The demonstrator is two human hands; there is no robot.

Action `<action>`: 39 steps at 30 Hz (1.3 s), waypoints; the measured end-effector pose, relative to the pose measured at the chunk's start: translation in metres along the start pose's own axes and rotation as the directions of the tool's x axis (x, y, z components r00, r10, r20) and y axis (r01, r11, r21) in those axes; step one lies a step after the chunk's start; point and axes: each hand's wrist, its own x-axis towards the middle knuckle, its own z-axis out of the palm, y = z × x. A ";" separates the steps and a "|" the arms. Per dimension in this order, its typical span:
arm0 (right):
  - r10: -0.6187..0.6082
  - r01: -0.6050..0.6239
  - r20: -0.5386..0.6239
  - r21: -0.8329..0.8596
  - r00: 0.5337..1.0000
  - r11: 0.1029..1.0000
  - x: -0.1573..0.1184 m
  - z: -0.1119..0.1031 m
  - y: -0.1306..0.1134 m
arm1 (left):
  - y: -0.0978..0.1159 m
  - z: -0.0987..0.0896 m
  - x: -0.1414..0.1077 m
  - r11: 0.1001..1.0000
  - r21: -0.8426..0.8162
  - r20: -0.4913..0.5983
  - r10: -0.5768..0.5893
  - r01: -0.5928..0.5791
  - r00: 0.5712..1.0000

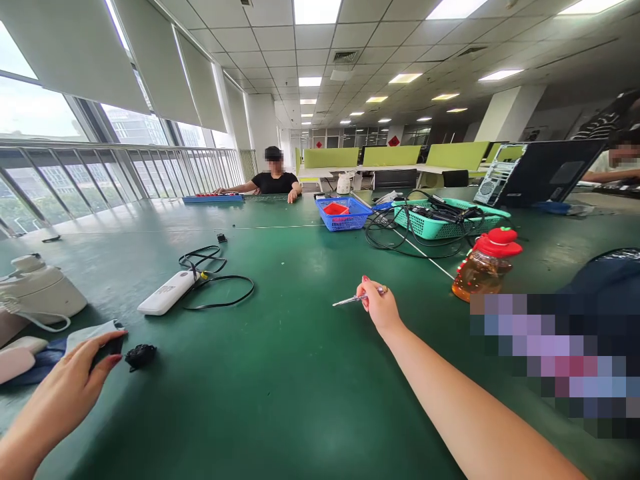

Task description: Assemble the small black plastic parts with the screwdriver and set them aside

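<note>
From my remote seat, nearest me is the left hand (75,377), its fingers and thumb curved about a dark item (106,348) beside a pale blue cloth (97,333); I cannot tell whether that item is gripped or merely touched. Just past the fingertips sits 1 black bundle (141,357) on the green table (290,387).

The right hand (377,303) is closed, fingers pinched around a thin screwdriver (347,301), its metal tip pointing left over the middle of the table. Whether the tip meets the surface, I cannot tell.

I judge the step in hand to be the handling of these 2 things at once, with nothing joined or worked on. From here, a move calls for a firm pinch on the screwdriver and care that its tip meets nothing by accident.

Farther out I see a white power bank (167,293) with its black cable (253,285), a red-lidded bottle (481,270), then 2 baskets, teal (435,229) and blue (345,222). At the far edge, 1 person (275,180) sits by a blue tray (213,199).
</note>
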 end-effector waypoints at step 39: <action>0.000 0.000 0.034 -0.006 0.999 1.000 -0.001 0.000 0.002 | 0.058 -0.021 0.014 0.995 0.083 0.460 0.011 -0.055 0.888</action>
